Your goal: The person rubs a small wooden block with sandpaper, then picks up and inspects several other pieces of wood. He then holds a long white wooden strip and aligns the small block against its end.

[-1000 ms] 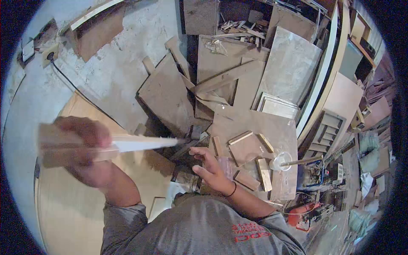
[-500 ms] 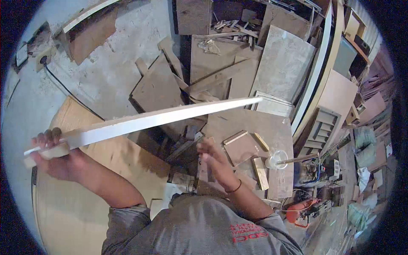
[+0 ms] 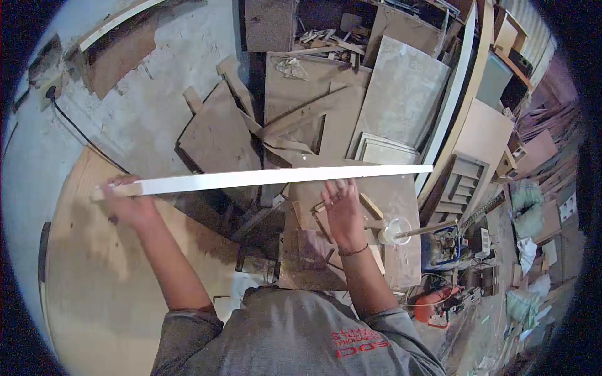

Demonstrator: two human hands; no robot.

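A long, narrow white wooden strip (image 3: 263, 177) spans the view almost level in front of me. My left hand (image 3: 130, 203) is closed round its left end. Below the strip's right half, my right hand (image 3: 345, 216) is raised with fingers stretched upward, the fingertips right at the lower edge. Behind that hand, a worktable (image 3: 401, 269) carries small wood pieces (image 3: 371, 207) and a pale round container (image 3: 394, 232) with a stick (image 3: 433, 230) leaning out of it. My right hand partly covers the pieces on the table.
A large light plywood sheet (image 3: 125, 276) lies at left, beside a wall with a black cable (image 3: 88, 136). Board offcuts (image 3: 222, 135) and a grey panel (image 3: 401, 94) lean at the back. On the right are an orange machine (image 3: 433, 304) and piled scraps.
The strip has swung from a slant to nearly level and shifted right. My left hand moved right and slightly up with it; my right hand rose to the strip's lower edge.
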